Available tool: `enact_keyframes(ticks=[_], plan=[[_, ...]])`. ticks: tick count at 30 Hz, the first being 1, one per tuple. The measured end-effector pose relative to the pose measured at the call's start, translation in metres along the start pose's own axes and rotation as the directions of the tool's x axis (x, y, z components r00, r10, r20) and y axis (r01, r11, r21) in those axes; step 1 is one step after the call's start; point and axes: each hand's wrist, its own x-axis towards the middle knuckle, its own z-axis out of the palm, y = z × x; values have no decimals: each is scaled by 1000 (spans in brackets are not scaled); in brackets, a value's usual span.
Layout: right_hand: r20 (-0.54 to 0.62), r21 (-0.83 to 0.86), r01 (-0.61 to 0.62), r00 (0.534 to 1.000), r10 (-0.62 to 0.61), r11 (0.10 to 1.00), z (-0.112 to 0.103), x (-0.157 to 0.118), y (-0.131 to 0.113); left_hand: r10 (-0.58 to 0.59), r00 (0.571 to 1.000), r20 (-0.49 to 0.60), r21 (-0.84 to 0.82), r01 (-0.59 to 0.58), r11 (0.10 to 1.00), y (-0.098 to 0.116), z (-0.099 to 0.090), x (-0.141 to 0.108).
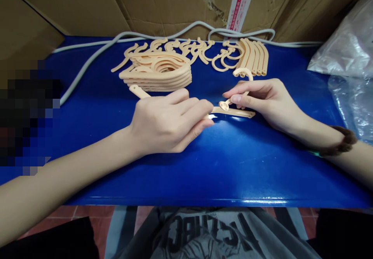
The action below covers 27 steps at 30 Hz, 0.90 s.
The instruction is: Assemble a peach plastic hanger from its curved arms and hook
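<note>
My left hand (pixel 171 121) is closed around beige plastic hanger arms (pixel 233 112), whose ends stick out on both sides of my fist. The part inside my fingers is hidden. Between thumb and fingers, my right hand (pixel 262 99) pinches a beige hanger hook (pixel 244 72); its round base end (pixel 224 105) points toward my left hand, just above the arm. Behind my left hand lies a stack of folded beige hangers (pixel 157 72). Loose hooks (pixel 201 51) are spread behind it, and a row of straight arms (pixel 253 56) lies beyond my right hand.
A grey cable (pixel 116 37) runs along the back of the blue table (pixel 221 165), against cardboard (pixel 175 10). Clear plastic bags (pixel 346 49) sit at the right. The table's front edge is close to my body. A blurred-out area covers the left side.
</note>
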Motion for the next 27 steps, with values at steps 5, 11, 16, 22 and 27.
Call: enact_keyframes(ticks=[5,11,16,22,27], plan=[[3,17,33,999,-33,999,-1,1,0,78,997,-19,2,-78,997,5,-1,1],[-29,4,30,999,-30,1000,0,1,1,171,984,-39,-30,-172,985,1,0,1],[-18,-25,16,1000,-16,1000,1,1,0,255,966,-32,-32,-256,966,2,5,-1],[1,-87,125,992,-126,988,5,0,-3,325,946,-11,-118,-323,939,7,9,3],[11,-151,197,980,-198,969,6,-2,-6,119,993,-20,-330,-119,936,8,3,2]])
